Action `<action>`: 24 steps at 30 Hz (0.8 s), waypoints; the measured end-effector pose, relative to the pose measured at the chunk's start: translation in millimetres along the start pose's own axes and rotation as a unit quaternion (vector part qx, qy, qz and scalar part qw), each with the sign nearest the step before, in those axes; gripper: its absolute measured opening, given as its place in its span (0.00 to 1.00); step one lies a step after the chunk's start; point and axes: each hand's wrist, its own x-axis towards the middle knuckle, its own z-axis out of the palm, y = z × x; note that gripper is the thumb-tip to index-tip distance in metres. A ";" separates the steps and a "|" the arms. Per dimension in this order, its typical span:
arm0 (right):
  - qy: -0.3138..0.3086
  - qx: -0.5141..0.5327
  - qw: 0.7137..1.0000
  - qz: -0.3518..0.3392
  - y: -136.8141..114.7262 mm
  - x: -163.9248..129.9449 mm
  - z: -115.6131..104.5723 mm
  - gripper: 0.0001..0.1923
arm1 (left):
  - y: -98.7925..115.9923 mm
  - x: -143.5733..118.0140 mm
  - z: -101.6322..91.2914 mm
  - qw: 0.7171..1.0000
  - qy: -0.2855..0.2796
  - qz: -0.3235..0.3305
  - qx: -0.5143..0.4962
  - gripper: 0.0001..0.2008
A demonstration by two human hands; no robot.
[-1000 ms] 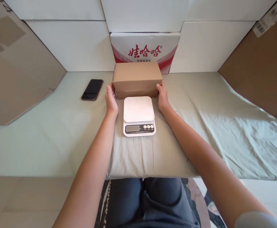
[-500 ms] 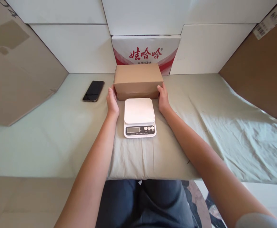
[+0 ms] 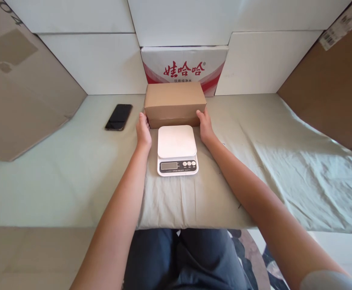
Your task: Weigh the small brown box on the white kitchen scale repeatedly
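Note:
A brown cardboard box (image 3: 176, 96) sits just behind a white kitchen scale (image 3: 177, 141) on the cloth-covered table. My left hand (image 3: 143, 131) presses against the box's left end, its thumb up and its other fingers partly hidden. At the right end, my right hand (image 3: 205, 125) grips the box, with the thumb on the front face and the fingers out of sight behind the corner. The scale lies between my forearms, its plate bare and its display and buttons facing me.
A black smartphone (image 3: 119, 117) lies left of the box. Behind stands a white and red printed carton (image 3: 185, 64), with white panels (image 3: 94, 60) around it. Large cardboard sheets (image 3: 27, 96) flank the table at left and right. A green-grey cloth (image 3: 73, 181) covers the tabletop, wrinkled at right.
My right thumb has shifted slightly left along the box's front face. The box has barely moved; both hands stay at its ends. The scale and the phone lie as before.

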 end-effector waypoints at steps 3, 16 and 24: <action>0.001 0.007 1.000 -0.006 -2.0 -1.6 0.1 0.36 | 2.0 -0.6 1.2 1.000 0.004 -0.002 -0.002 0.41; -0.031 -0.059 0.993 -0.099 -83.4 -58.8 -8.3 0.27 | 62.4 -75.9 -2.8 0.998 0.026 0.059 -0.007 0.40; -0.014 -0.037 0.999 -0.035 -68.7 -133.4 -29.1 0.28 | 53.8 -150.7 -15.7 0.997 0.074 0.016 0.019 0.44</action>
